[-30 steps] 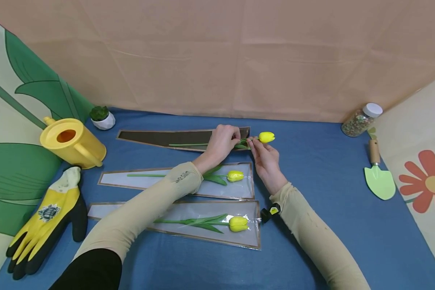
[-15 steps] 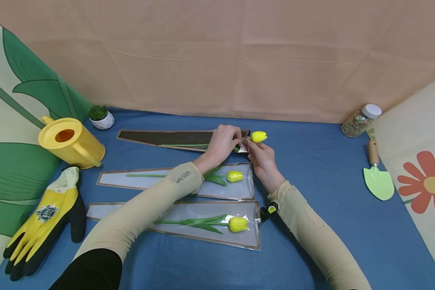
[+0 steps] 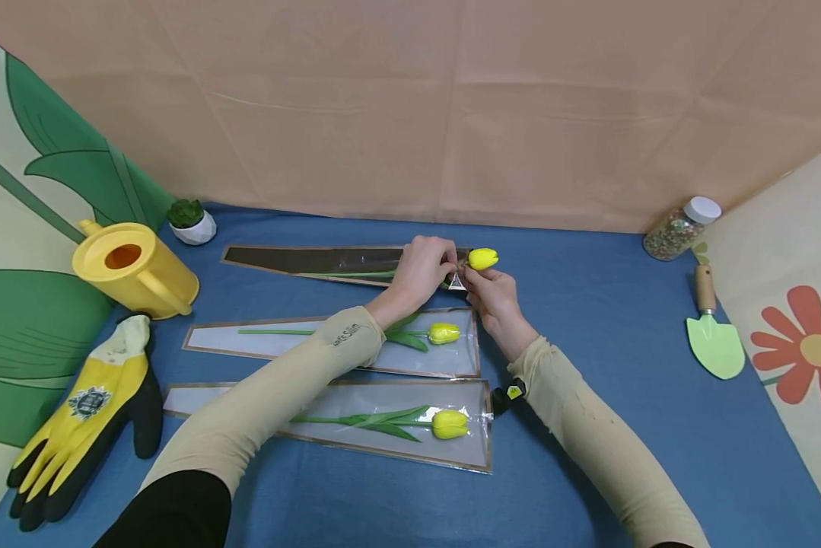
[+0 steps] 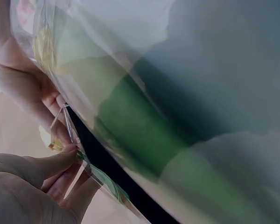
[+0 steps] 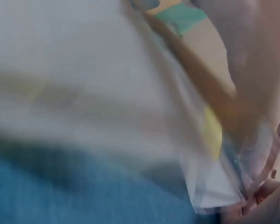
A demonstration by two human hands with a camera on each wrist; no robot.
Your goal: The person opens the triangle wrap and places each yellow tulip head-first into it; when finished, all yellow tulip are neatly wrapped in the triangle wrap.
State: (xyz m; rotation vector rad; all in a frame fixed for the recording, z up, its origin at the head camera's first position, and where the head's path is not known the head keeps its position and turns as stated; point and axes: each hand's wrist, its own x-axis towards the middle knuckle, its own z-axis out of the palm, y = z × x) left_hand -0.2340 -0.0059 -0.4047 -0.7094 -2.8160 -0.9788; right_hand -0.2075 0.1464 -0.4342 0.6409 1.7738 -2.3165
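Note:
A yellow tulip lies with its green stem inside a dark, clear-fronted sleeve at the back of the blue table. Its bloom sticks out of the sleeve's wide end. My left hand pinches the sleeve's open edge at that end. My right hand grips the tulip's stem just below the bloom and touches the sleeve's corner. Two more sleeved tulips lie nearer me, one in the middle and one at the front. The right wrist view is blurred, showing clear film.
A yellow watering can, a small potted plant and a yellow-black glove stand at the left. A jar of pebbles and a green trowel lie at the right. A small black clip sits by my right forearm.
The tulip's bloom has moved left toward the sleeve's mouth as its stem went further in. My right hand followed it and now meets my left hand at the sleeve's edge.

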